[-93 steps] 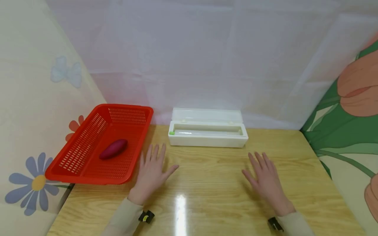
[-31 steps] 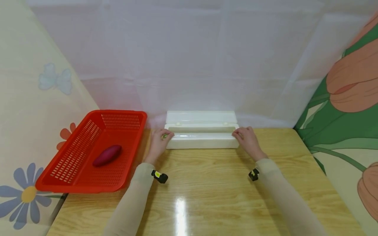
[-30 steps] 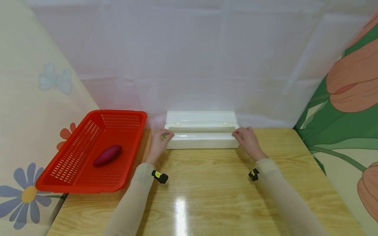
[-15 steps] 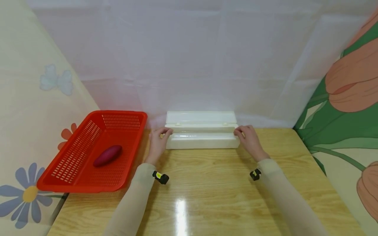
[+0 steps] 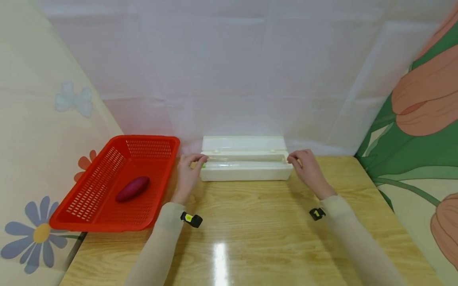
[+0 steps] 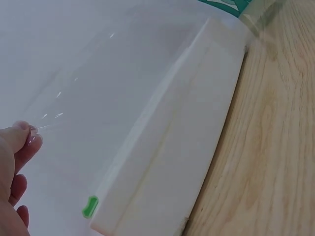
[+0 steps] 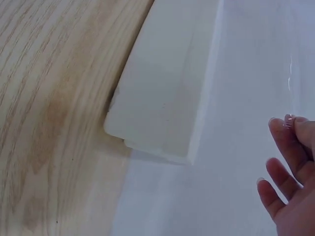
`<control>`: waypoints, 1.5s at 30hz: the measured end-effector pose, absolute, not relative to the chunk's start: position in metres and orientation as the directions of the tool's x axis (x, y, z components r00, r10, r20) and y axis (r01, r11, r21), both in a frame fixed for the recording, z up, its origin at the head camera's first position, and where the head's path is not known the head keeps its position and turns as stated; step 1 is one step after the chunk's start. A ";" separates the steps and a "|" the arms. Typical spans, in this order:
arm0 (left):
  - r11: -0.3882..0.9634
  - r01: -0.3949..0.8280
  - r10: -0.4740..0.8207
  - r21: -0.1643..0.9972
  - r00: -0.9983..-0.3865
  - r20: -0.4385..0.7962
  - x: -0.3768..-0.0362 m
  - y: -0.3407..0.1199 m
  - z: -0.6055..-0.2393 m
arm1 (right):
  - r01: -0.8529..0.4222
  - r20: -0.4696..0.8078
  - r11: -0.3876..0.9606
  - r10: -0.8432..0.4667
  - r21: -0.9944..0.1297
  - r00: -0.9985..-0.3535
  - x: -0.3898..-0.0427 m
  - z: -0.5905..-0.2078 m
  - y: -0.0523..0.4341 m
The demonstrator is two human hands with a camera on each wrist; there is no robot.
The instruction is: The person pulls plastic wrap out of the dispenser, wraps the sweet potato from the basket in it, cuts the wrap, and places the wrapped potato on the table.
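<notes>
Both hands lifted slightly, fingers (image 6: 22, 135) pinching film (image 5: 245, 158) edge.

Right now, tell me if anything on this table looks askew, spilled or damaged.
One thing stands out: the red basket overhangs the wooden table's left edge, its near corner unsupported. The sweet potato lies inside it. The white wrap dispenser sits square, lid open; nothing spilled or broken.

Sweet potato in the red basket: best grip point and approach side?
Grip the sweet potato across its thick middle, coming from straight above. It lies flat and alone on the floor of the red basket, whose raised walls block any sideways approach; its ends taper, so fingers would probably slip there.
</notes>
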State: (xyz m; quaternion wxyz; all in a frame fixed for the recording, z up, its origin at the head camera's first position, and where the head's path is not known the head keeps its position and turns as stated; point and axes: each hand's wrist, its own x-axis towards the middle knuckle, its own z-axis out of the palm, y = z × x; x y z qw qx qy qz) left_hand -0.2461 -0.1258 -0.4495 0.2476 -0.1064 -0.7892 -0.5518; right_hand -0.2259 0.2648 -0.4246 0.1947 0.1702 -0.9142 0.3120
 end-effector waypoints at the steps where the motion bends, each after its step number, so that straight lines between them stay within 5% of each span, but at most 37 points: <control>1: 0.366 0.461 -0.105 0.808 -0.842 0.528 -0.244 -0.126 -0.448 | -0.441 0.472 0.745 -0.192 -0.500 -0.860 -0.224 -0.423 0.265; 35: 0.344 0.760 0.017 0.552 -0.593 0.805 -0.176 -0.141 -0.398 | -0.716 0.757 0.663 -0.348 -0.218 -0.553 -0.152 -0.373 0.274; 45: 0.309 0.804 0.063 0.508 -0.550 0.833 -0.156 -0.150 -0.395 | -0.742 0.775 0.635 -0.352 -0.215 -0.525 -0.130 -0.368 0.276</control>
